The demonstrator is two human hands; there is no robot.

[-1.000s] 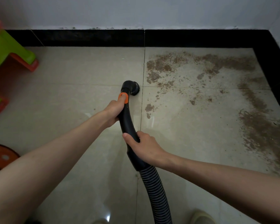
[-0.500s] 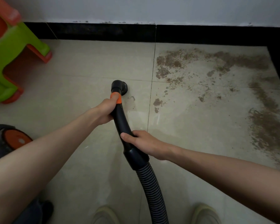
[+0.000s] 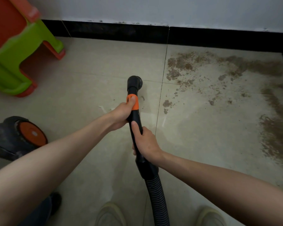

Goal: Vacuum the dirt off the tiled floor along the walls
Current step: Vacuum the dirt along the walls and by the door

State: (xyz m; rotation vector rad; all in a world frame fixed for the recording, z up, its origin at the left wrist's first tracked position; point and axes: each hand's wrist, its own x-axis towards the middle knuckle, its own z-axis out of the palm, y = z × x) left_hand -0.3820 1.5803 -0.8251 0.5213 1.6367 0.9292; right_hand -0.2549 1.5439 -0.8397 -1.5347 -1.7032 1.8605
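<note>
Your right hand (image 3: 145, 142) is clenched round the wand (image 3: 134, 121) low down, just above the hose (image 3: 155, 190); your left hand (image 3: 122, 111) grasps it higher, thumb on the orange collar (image 3: 132, 101). Over the last second the nozzle (image 3: 135, 82) has drawn back left of the grout line, away from the dirt (image 3: 235, 69). That dirt lies untouched beyond, along the far and right walls, so most remains.
</note>
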